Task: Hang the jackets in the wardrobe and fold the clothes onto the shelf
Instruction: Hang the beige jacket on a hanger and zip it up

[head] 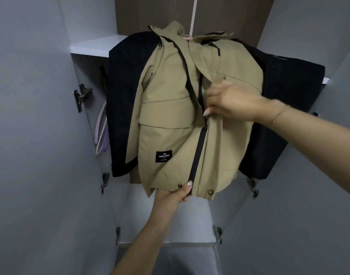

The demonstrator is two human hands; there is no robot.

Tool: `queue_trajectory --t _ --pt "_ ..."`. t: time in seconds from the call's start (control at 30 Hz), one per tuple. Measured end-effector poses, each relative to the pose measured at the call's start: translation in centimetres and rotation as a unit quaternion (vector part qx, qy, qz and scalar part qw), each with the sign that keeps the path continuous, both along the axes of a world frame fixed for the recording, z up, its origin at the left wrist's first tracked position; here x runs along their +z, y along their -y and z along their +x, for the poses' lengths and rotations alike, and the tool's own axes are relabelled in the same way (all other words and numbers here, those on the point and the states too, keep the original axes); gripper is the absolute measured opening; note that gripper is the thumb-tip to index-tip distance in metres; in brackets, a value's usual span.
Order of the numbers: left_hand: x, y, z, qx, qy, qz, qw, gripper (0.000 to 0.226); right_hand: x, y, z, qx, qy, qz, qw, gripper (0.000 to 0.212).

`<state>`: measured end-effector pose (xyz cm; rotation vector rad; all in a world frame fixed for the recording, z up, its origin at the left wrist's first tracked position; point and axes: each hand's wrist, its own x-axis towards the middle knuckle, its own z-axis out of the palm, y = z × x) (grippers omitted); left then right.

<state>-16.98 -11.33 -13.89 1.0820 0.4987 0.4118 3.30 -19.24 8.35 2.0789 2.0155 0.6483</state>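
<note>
I have the khaki cotton jacket with the black front zip [176, 108] hanging inside the open grey wardrobe [41, 135], in front of a dark navy jacket [126, 92] that shows on both sides behind it. My left hand [175, 195] pinches the bottom hem right at the foot of the black zip track [198, 153], thumb on the front. My right hand [229, 102] is curled onto the front edge about halfway up, where the zip's closed run ends — I judge it is on the slider, though the fingers hide it, so I cannot be sure.

The risks from here, as I read them:
- If the left grip slackens, the hem will ride up with the pull and the zip will bunch rather than close.
- The loose flap of fabric above my right hand lies just beside the track — it could catch in the teeth.
- A hard upward tug could swing the jacket or tip it off its pale pink hanger [189, 37], only a sliver of which shows at the collar.
- The white shelf [90, 46] above and the spare pastel hangers [101, 132] at the left wall are near enough to snag a swinging sleeve.
</note>
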Motion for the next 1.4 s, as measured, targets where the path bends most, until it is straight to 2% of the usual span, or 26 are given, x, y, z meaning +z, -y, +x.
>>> queue_trajectory --t 0.13,0.27,0.33,0.37,0.43,0.5,0.53,0.6,0.67,0.73,0.83,0.9,1.03,1.2,1.3,1.4 --pt "-0.5 -0.6 -0.6 -0.012 -0.014 -0.006 1.0 0.02 2.7 -1.0 2.4 -0.004 0.079 0.046 0.996 0.04" --pt "-1.3 -1.5 -1.9 -0.035 -0.011 -0.021 0.999 0.046 2.7 -1.3 2.8 -0.031 0.102 0.096 0.99 0.037" --pt "-1.5 -2.9 -2.6 -0.075 -0.077 0.0 0.994 0.031 2.0 -1.3 2.6 -0.021 0.101 0.084 0.991 0.037" --pt "-1.2 -3.8 -3.0 -0.125 -0.125 0.041 0.983 0.02 1.8 -1.4 2.4 -0.014 0.094 0.08 0.992 0.039" --pt "-0.8 -6.0 -3.4 -0.191 -0.191 0.186 0.945 0.021 1.9 -1.3 1.7 -0.001 0.08 0.076 0.994 0.042" --pt "0.9 -7.6 -3.0 -0.128 -0.193 0.341 0.911 0.021 2.0 -1.2 1.1 0.021 0.088 0.073 0.993 0.044" --pt "2.3 -7.8 -2.4 -0.074 -0.165 0.394 0.901 0.017 2.0 -1.2 0.8 0.029 0.095 0.067 0.993 0.044" --pt "5.8 -7.1 -0.2 -0.006 -0.08 0.425 0.902 0.007 1.7 -1.2 0.3 0.038 0.099 0.056 0.993 0.045" --pt "7.9 -5.5 3.2 0.0 -0.025 0.431 0.902 0.02 1.6 -1.3 0.0 0.042 0.102 0.057 0.992 0.046" --pt "9.0 -4.0 6.1 0.009 -0.008 0.415 0.91 0.037 1.7 -1.4 -0.1 0.043 0.101 0.063 0.992 0.047" --pt "9.1 -2.8 8.1 0.056 0.051 0.386 0.919 0.015 2.0 -1.5 -0.1 0.059 0.105 0.064 0.991 0.045" --pt "8.3 -2.7 8.2 0.068 0.083 0.359 0.927 0.023 2.4 -1.6 0.0 0.071 0.126 0.041 0.989 0.043" --pt "6.8 -2.2 6.6 0.038 0.083 0.314 0.945 0.027 2.8 -1.9 0.7 0.087 0.183 -0.011 0.979 0.04" --pt "4.6 -1.8 4.4 0.038 0.056 0.341 0.938 0.044 3.8 -3.2 1.0 0.107 0.178 -0.036 0.978 0.045" --pt "2.8 -2.1 3.2 0.041 0.042 0.342 0.938 0.045 6.4 -3.4 1.9 0.094 0.187 0.007 0.978 0.049" --pt "2.1 -2.8 2.6 0.048 0.051 0.321 0.945 0.037 8.7 -3.4 2.9 0.049 0.205 0.051 0.976 0.039"
